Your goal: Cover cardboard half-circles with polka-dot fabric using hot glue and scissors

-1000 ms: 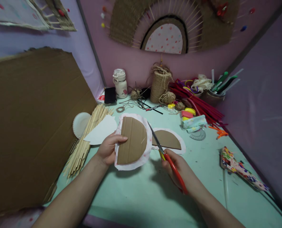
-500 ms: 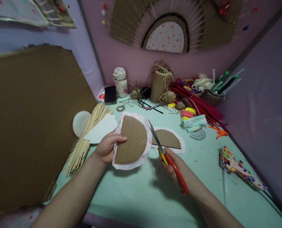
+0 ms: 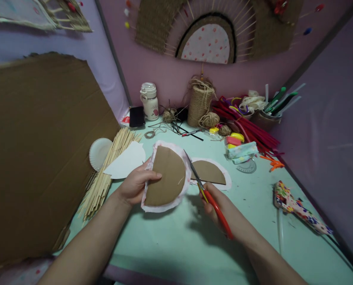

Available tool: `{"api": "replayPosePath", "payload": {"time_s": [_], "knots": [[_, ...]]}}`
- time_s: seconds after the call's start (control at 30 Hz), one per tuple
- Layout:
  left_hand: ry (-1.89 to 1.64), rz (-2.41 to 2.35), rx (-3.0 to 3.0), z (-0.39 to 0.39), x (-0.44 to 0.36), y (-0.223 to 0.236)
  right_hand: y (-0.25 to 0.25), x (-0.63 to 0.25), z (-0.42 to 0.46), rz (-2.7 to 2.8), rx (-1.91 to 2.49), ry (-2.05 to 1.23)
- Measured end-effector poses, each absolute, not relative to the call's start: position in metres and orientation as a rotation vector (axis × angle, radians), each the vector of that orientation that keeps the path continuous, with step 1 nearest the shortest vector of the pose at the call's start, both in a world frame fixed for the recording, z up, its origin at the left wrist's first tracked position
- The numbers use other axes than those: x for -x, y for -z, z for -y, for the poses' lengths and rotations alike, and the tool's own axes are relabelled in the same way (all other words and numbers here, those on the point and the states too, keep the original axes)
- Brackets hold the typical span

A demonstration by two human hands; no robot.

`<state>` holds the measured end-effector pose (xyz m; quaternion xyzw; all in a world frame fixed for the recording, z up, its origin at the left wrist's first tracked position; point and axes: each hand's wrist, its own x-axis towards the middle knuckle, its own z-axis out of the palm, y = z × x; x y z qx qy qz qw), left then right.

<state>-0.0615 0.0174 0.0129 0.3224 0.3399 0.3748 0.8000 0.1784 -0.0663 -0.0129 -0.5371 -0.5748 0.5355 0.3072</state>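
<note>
My left hand (image 3: 140,180) grips a half-round piece of brown cardboard (image 3: 167,174) by its straight edge, thumb on top. Pink-spotted white fabric (image 3: 188,174) shows as a border all around the cardboard. In my right hand (image 3: 216,204) are scissors (image 3: 214,206) with red and yellow handles. Their blades point up and left, close to the curved edge of the fabric; I cannot tell if they touch it. Behind the blades, a second cardboard half-round (image 3: 208,172) with a white fabric border lies on the table.
Bamboo sticks (image 3: 109,170) and a white paper shape (image 3: 127,160) lie left, beside a large cardboard sheet (image 3: 45,158). A twine spool (image 3: 200,103) and a bottle (image 3: 149,102) stand at the back. A flower-patterned glue gun (image 3: 298,211) rests at the right.
The held half-round has tilted slightly clockwise in my left hand. The scissor handles have drawn closer together. The whole view has shifted a little.
</note>
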Motion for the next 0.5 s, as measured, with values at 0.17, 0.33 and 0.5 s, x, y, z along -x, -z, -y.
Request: {"api": "replayPosePath", "payload": {"time_s": [0.17,0.33,0.5], "knots": [[-0.81,-0.74,-0.704,-0.018,0.062,-0.013,0.002,-0.175,0.063,1.509,1.556,-1.308],[-0.814,-0.733,-0.71,-0.018,0.064,-0.012,0.0,-0.175,0.06,1.535,1.621,-1.252],[-0.827,-0.726,-0.698,-0.018,0.065,-0.013,0.003,-0.177,0.06,1.541,1.62,-1.213]]}}
